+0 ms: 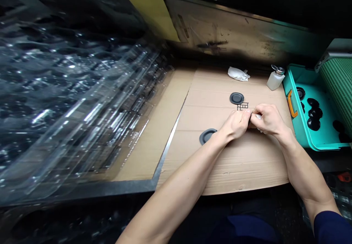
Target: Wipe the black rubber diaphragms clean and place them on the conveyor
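My left hand (235, 124) and my right hand (267, 119) meet above a cardboard sheet (217, 93), their fingers pinched together on a small pale object (257, 116). Most of that object is hidden by my fingers, so I cannot tell what it is. A black round rubber disc (237, 98) lies just beyond my hands, beside a dark printed mark (243, 106). A second black disc (206, 136) lies partly behind my left hand.
A crumpled white cloth (238, 73) and a plastic pump bottle (275, 78) stand at the sheet's far side. On the right, a teal bin (301, 135) holds several black discs. Stacked clear plastic trays (74, 101) fill the left.
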The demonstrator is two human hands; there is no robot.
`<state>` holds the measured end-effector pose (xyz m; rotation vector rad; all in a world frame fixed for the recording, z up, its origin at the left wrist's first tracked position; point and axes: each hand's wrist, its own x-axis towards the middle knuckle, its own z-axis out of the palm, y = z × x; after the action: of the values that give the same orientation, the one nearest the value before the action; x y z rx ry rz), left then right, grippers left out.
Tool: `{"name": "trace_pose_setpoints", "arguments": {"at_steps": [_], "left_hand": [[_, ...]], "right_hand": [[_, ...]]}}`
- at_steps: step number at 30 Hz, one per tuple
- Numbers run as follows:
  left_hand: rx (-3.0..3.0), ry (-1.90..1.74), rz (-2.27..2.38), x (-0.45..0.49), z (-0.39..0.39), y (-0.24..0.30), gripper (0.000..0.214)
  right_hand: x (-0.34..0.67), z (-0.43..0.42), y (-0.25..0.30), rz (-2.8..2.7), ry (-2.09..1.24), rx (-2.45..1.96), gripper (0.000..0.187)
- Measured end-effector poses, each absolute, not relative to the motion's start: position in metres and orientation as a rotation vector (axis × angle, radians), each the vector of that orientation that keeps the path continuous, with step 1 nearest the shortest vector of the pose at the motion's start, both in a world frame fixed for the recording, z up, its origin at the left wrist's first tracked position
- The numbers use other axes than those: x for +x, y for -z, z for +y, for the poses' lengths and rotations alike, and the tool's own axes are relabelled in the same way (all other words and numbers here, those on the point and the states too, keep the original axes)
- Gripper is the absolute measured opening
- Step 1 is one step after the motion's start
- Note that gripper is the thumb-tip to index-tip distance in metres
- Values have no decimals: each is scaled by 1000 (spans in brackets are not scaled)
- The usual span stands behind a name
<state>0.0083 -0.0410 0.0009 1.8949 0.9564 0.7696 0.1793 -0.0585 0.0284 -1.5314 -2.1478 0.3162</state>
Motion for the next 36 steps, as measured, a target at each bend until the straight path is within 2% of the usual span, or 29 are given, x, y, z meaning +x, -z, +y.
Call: {"name": "trace_pose_setpoints", "arguments": {"at_steps": [6,11,16,20,23,36], "left_hand": [[2027,-743,998,8,-41,0,54],[1916,-766,971,8,-43,3,53],[1118,-757,953,12,-37,-1,60],[423,-697,707,5,-26,-15,55],[193,-663,657,-3,-21,-23,48],[269,-738,678,-3,-19,-13,49]], "right_hand": [[179,-60,-28,-2156,-304,-1622,16],[176,-62,-31,-2134,-322,-1632,17],[176,-59,-28,-1888,-494,-1596,20],[189,-47,-17,-1521,-368,-1661,30],[199,-37,-8,-1436,-252,-1740,30],[200,-34,-1,-1554,-182,-1953,33]]}}
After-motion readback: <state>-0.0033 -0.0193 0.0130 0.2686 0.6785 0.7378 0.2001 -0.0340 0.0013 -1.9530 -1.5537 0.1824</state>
